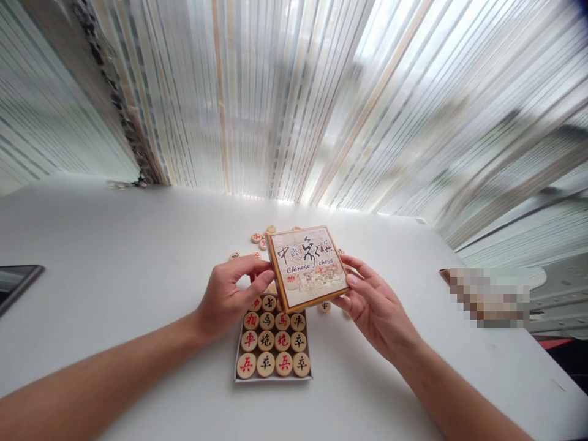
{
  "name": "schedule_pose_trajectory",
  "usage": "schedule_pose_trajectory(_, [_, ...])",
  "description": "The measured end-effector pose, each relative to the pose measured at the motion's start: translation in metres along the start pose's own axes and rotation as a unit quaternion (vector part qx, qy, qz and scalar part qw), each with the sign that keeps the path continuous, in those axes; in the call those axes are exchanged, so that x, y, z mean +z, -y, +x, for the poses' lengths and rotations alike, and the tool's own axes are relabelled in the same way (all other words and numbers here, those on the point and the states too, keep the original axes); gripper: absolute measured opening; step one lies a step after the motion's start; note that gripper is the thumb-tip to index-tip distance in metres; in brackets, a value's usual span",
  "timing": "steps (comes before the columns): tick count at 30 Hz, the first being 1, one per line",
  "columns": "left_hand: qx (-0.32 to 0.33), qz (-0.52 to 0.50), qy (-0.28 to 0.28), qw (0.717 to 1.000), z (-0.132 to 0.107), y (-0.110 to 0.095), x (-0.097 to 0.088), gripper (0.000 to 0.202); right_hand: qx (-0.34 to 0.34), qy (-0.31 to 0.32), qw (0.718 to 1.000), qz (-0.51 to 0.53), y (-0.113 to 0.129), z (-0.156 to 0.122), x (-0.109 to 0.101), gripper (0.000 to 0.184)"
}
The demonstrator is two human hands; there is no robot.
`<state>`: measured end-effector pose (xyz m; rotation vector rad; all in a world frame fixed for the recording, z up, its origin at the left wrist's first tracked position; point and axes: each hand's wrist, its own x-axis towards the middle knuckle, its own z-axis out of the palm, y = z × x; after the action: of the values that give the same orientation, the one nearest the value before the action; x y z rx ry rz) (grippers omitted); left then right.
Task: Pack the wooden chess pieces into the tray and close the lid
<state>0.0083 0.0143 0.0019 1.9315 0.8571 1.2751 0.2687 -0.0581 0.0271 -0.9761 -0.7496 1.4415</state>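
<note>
A Chinese chess box lid (312,269), printed with large characters and the words "Chinese chess", is held tilted above the table between both hands. My left hand (232,294) pinches its left edge between thumb and fingers. At the right edge, my right hand (372,303) grips it with the thumb on top. Below lies the open box tray (273,380), with rows of round wooden chess pieces (266,340) marked in red or black. The lid and my left hand cover the tray's far end. More loose pieces (256,237) lie beyond the lid, some partly hidden behind it.
Everything rests on a white table (114,263). A dark-edged flat object (18,285) sits at the far left. On the right lies a partly blurred-out brown item (487,297). Striped string curtains (257,104) hang along the table's back edge.
</note>
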Motion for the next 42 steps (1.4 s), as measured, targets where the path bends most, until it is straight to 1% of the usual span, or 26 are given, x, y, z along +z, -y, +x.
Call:
schedule_pose_trajectory(2, [-0.033, -0.023, -0.01, 0.999, 0.0, 0.003, 0.0, 0.024, -0.012, 0.002, 0.999, -0.038, -0.004, -0.002, 0.0, 0.05])
schedule_pose_trajectory(4, [-0.082, -0.062, -0.023, 0.994, 0.0, 0.007, 0.001, 0.028, -0.019, 0.006, 0.997, -0.077, -0.007, -0.004, -0.001, 0.06])
schedule_pose_trajectory(6, [-0.125, -0.098, -0.031, 0.987, 0.001, 0.008, 0.003, 0.035, -0.022, 0.012, 0.994, -0.103, -0.01, -0.007, 0.0, 0.07])
schedule_pose_trajectory(8, [-0.143, -0.121, -0.031, 0.982, 0.004, 0.005, 0.006, 0.043, -0.018, 0.021, 0.993, -0.113, -0.011, -0.009, 0.002, 0.082])
schedule_pose_trajectory(11, [-0.139, -0.151, -0.024, 0.978, 0.012, -0.005, 0.01, 0.046, 0.001, 0.031, 0.994, -0.106, -0.01, -0.009, 0.009, 0.099])
schedule_pose_trajectory(15, [-0.116, -0.167, -0.011, 0.979, 0.028, -0.018, 0.017, 0.045, 0.022, 0.017, 0.996, -0.085, -0.003, -0.005, 0.017, 0.108])
schedule_pose_trajectory(17, [-0.094, -0.141, -0.007, 0.985, 0.036, -0.024, 0.019, 0.045, 0.028, 0.011, 0.997, -0.076, 0.0, -0.003, 0.017, 0.109])
schedule_pose_trajectory(20, [-0.051, -0.05, -0.003, 0.997, 0.038, -0.034, 0.019, 0.05, 0.024, 0.028, 0.996, -0.076, 0.002, -0.004, 0.014, 0.109])
schedule_pose_trajectory(21, [-0.033, -0.016, 0.006, 0.999, 0.035, -0.037, 0.017, 0.053, 0.021, 0.043, 0.996, -0.079, 0.003, -0.005, 0.013, 0.109])
schedule_pose_trajectory(23, [0.004, 0.044, 0.042, 0.998, 0.022, -0.041, 0.008, 0.064, 0.016, 0.079, 0.993, -0.091, 0.003, -0.007, 0.01, 0.108])
schedule_pose_trajectory(26, [0.047, 0.124, 0.126, 0.983, -0.01, -0.043, -0.011, 0.087, 0.019, 0.125, 0.983, -0.133, 0.0, -0.013, 0.008, 0.104])
schedule_pose_trajectory(28, [0.054, 0.176, 0.166, 0.969, -0.032, -0.04, -0.024, 0.104, 0.021, 0.146, 0.974, -0.17, -0.006, -0.017, 0.007, 0.1])
schedule_pose_trajectory(29, [0.046, 0.193, 0.171, 0.965, -0.041, -0.039, -0.029, 0.106, 0.023, 0.154, 0.97, -0.186, -0.009, -0.02, 0.008, 0.098])
schedule_pose_trajectory(32, [0.007, 0.224, 0.174, 0.959, -0.059, -0.034, -0.038, 0.1, 0.034, 0.168, 0.961, -0.216, -0.015, -0.024, 0.011, 0.093])
schedule_pose_trajectory(36, [-0.031, 0.216, 0.185, 0.958, -0.068, -0.034, -0.039, 0.095, 0.056, 0.156, 0.959, -0.232, -0.015, -0.029, 0.018, 0.096])
schedule_pose_trajectory(39, [-0.038, 0.211, 0.194, 0.957, -0.074, -0.034, -0.038, 0.094, 0.066, 0.144, 0.956, -0.248, -0.017, -0.032, 0.02, 0.095])
schedule_pose_trajectory(42, [-0.041, 0.224, 0.191, 0.955, -0.083, -0.03, -0.037, 0.094, 0.07, 0.136, 0.952, -0.266, -0.023, -0.035, 0.019, 0.091])
